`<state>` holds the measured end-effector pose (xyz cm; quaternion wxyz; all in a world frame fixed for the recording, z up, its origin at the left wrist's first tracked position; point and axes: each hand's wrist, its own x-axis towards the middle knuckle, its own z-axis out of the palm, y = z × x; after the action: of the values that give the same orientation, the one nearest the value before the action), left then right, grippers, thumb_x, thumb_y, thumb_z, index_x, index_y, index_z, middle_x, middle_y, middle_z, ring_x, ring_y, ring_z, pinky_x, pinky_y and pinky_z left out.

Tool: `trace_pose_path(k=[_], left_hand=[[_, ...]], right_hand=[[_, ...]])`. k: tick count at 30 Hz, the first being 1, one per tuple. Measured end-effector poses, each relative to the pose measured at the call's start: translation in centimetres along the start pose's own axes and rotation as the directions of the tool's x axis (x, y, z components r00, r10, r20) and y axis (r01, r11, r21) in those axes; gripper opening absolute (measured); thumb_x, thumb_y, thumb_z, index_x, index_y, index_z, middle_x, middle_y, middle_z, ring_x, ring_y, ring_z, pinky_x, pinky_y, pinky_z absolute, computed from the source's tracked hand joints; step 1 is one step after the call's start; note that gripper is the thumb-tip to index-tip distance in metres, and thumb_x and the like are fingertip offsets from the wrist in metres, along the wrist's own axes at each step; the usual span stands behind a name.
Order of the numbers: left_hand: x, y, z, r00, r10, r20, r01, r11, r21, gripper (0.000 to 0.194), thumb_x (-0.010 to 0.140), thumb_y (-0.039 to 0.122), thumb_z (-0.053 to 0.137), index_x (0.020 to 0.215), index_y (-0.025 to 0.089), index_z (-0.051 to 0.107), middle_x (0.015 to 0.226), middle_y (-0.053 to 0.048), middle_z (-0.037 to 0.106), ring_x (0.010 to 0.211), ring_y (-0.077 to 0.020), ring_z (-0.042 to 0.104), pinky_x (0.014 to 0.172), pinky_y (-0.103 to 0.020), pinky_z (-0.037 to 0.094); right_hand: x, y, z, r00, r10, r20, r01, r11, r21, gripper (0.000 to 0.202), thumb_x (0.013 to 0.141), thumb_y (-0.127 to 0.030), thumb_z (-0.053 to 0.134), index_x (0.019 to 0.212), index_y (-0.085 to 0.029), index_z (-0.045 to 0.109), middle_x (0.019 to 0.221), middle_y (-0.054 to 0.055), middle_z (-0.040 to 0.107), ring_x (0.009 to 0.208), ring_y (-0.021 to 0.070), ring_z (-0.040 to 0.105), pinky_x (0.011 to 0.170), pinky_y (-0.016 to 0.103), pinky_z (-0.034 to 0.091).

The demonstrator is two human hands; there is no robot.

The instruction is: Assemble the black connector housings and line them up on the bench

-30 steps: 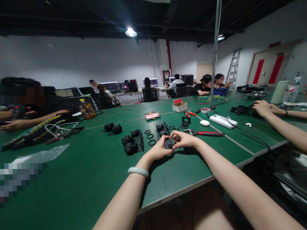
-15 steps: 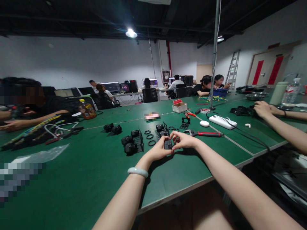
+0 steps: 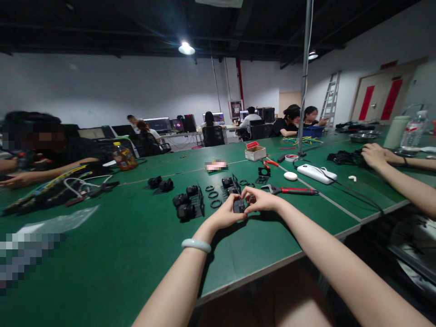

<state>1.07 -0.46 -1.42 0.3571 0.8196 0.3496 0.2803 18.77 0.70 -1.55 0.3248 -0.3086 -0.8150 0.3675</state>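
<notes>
Low over the green table, my left hand is closed around a black cable gland. My right hand has its fingers curled against the other side of the same piece; its fingertips partly hide it. Left of my hands, several black cable glands sit on a bracket. Black rings lie in a row between them and a further bracket with glands, just beyond my fingers. A bare black bracket stands farther back, near an adjustable wrench with red-and-black handle.
To the right are a white power bank with a cable, a white oval case and a co-worker's hands. A small box and a metal pole stand behind. Cable bundles and a drink bottle are left.
My hands and the black cable gland stay almost in place. The co-worker at the left has shifted slightly.
</notes>
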Motion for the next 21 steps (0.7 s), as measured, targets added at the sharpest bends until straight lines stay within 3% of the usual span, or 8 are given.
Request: trace_pose_path(k=[21], left_hand=[[-0.11,0.63,-0.09,0.998,-0.055,-0.026,0.056,0.997,0.051,0.051,0.055,0.024,0.058,0.101,0.016,0.036,0.09,-0.002,0.045,0.079,-0.0139,0.045,0.069,-0.025,0.039]], right_hand=[[0.06,0.42,-0.16,0.999,0.03,0.018,-0.029,0.999,-0.012,0.046,0.053,-0.03,0.064,0.092,-0.019,0.042,0.074,-0.002,0.043,0.066,0.0095,0.043,0.059,0.021,0.036]])
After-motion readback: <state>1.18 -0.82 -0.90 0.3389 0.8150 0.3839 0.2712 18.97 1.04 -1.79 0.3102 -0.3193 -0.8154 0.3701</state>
